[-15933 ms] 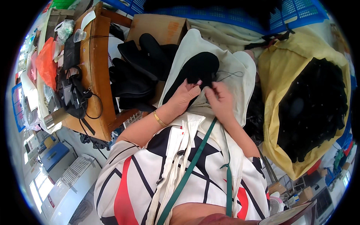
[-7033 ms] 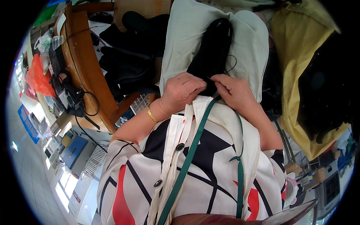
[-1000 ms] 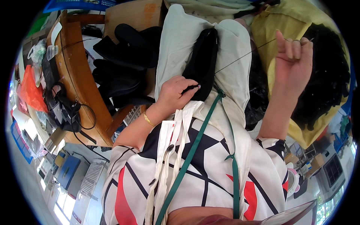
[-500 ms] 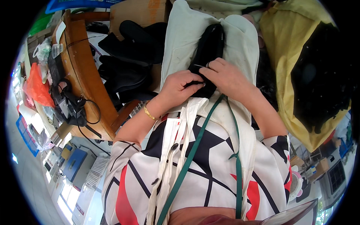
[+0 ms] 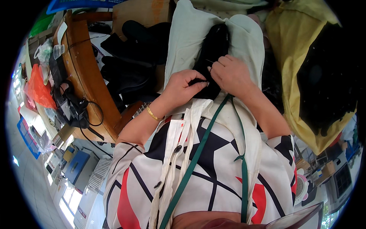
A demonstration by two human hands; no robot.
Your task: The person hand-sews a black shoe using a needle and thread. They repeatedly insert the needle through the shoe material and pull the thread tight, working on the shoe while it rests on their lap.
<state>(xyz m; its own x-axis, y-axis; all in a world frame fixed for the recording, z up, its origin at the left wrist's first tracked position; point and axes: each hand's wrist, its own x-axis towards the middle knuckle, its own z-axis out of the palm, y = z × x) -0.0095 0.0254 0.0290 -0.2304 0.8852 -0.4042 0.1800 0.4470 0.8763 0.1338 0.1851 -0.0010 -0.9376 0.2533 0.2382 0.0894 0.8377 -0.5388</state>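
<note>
A long black shoe (image 5: 215, 40) lies on my lap over a cream apron (image 5: 183, 42), its rounded toe pointing away from me. My left hand (image 5: 185, 86) pinches the shoe's near edge between thumb and fingers, and a small shiny spot shows at the fingertips. Close beside it, my right hand (image 5: 232, 74) is curled closed above the shoe's right side. From its fingers a thin pale needle (image 5: 209, 61) sticks out toward the upper left. Any thread is too fine to make out, and my hands hide part of the shoe's opening.
More black shoes (image 5: 129, 74) are piled at the left, beside a wooden table frame (image 5: 82, 57) and a cardboard box (image 5: 141, 15). On the right stands a yellow sack (image 5: 288, 76) holding black items. Green straps (image 5: 192, 160) hang down my front.
My right hand has drawn slightly up and right, off the left fingertips, and its fingers are more curled. The needle has shifted with it. My left hand stays almost in place on the shoe.
</note>
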